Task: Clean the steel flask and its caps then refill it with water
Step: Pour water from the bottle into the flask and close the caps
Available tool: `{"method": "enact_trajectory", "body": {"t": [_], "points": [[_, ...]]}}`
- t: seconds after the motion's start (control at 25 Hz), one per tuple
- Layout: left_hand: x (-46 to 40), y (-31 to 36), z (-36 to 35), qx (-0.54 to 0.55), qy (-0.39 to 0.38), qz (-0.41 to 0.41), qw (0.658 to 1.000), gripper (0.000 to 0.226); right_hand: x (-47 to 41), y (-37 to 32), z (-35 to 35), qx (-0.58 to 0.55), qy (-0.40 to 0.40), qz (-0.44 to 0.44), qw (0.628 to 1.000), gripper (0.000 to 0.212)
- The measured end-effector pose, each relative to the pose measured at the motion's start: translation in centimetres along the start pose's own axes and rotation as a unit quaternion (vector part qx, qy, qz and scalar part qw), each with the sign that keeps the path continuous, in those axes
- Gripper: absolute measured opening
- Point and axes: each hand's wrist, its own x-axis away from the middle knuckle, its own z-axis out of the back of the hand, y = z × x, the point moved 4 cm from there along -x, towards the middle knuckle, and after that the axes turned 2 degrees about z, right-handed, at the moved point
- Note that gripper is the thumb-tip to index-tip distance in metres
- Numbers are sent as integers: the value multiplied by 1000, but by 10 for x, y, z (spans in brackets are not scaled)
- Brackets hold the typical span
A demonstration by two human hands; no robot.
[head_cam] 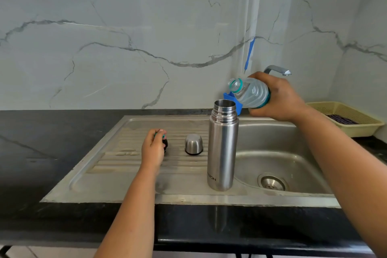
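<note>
The right hand [276, 98] grips a clear plastic water bottle [250, 92], tilted with its open mouth above and just beside the open neck of the steel flask [222, 146]. The flask stands upright on the sink's drainboard [117, 165], at the basin's edge. The left hand [154, 147] pinches a small teal bottle cap [163, 136] over a black inner cap [165, 144]. A steel cup cap [193, 144] sits mouth-down between that and the flask.
</note>
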Motion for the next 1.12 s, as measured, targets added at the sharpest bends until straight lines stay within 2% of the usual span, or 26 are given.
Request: {"method": "enact_trajectory", "body": {"t": [0.4, 1.12], "points": [[1, -10, -15, -53, -47, -35, 997, 21, -7, 1, 9, 103, 17, 50, 993, 62], [1, -13, -21, -62, -62, -41, 995, 21, -18, 8, 17, 139, 18, 60, 988, 66]]}}
